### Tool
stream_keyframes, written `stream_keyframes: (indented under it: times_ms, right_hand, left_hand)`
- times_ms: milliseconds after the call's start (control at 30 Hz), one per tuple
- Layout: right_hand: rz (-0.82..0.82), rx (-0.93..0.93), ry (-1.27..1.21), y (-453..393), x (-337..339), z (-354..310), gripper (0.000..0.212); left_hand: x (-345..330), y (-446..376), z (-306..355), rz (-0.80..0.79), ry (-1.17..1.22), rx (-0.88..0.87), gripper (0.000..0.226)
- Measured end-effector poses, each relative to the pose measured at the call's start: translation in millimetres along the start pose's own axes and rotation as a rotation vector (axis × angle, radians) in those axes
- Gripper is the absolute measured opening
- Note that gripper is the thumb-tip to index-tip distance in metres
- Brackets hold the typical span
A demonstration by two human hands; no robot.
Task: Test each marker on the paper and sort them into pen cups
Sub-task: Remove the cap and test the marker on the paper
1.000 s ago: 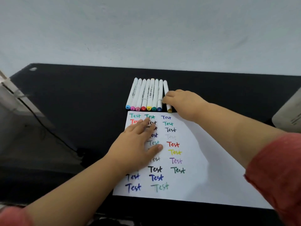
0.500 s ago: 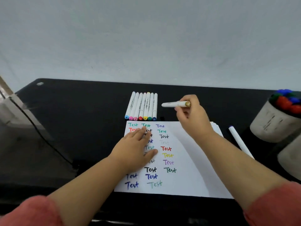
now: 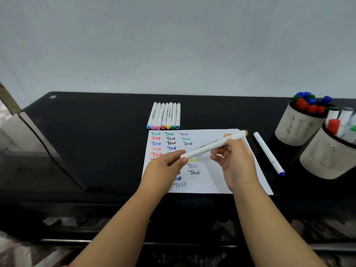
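Both hands grip one white marker over the paper at frame centre: the right hand holds the barrel, the left hand pinches its lower-left end. This looks like the uncapping step; next, pull the cap off and write a test word on a bare part of the sheet.

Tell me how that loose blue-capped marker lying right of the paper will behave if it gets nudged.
The blue-capped marker looks round and smooth, so it would probably roll on the glossy black table. It lies alone, touching nothing that would stop it. It seems slim, rigid plastic, likely light and easy to pinch up.
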State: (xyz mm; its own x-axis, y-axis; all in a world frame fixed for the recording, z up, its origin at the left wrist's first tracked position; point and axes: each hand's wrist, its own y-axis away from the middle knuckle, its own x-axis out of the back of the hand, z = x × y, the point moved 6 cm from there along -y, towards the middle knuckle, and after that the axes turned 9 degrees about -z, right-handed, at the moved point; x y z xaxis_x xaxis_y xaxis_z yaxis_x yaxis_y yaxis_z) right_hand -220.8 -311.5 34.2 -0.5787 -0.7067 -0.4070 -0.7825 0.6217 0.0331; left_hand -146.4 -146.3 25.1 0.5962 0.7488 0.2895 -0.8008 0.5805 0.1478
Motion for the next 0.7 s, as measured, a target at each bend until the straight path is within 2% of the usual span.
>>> stream_keyframes:
  times_ms: [100, 167, 233, 367, 700]
  right_hand:
    - [-0.055, -0.069, 0.031, 6.9, -5.0, 10.9, 0.011]
    - [-0.079, -0.095, 0.165, 9.1, -8.0, 16.2, 0.017]
    - [-0.103, -0.117, 0.229, 9.3, -11.0, 18.1, 0.021]
    - [-0.124, -0.163, 0.192, 5.6, -12.1, 20.2, 0.023]
    - [-0.163, -0.199, 0.234, 5.4, -18.4, 31.1, 0.022]
  left_hand:
    - [0.0, 9.5, 1.9, 0.027, -0.08, -0.057, 0.025]
    - [0.8, 11.8, 4.6, 0.041, -0.153, -0.088, 0.034]
    - [0.7, 12.1, 6.1, 0.035, -0.196, -0.102, 0.033]
    - [0.1, 9.7, 4.2, 0.004, -0.235, -0.102, 0.022]
    - [-1.8, 2.5, 4.6, -0.02, -0.453, -0.123, 0.029]
